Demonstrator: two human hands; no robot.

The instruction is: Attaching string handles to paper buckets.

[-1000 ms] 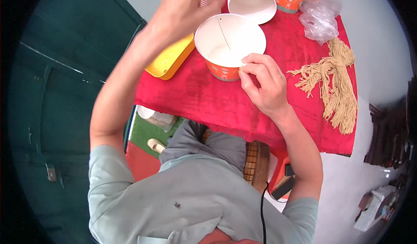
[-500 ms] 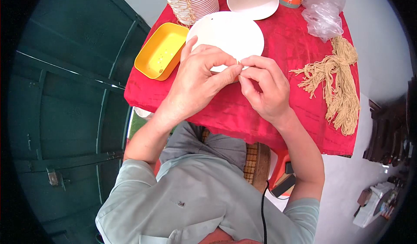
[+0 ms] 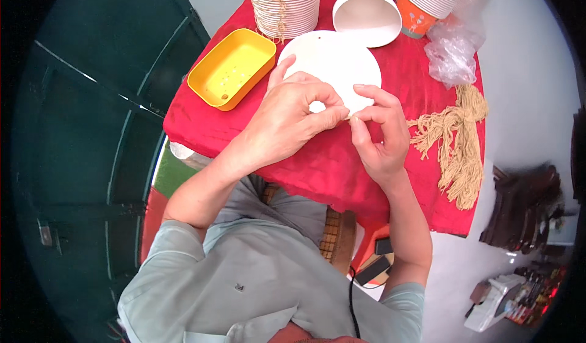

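Now both hands, left hand [image 3: 287,120] and right hand [image 3: 378,135], pinch a thin string at the white paper bowl [image 3: 342,62] on the red counter [image 3: 317,166].

Single head-worn fisheye view, looking straight down, close over table [image 3: 329,166]

Small table with red cloth [image 3: 329,172]: yellow tray [image 3: 232,68], stacked paper cups [image 3: 285,4], tipped cup [image 3: 365,16], white bowl [image 3: 336,62], plastic bag [image 3: 455,53], tan string bundle [image 3: 458,141].

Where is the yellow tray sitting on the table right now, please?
In the head view, the yellow tray sits at the red table's left edge, beside the left hand.
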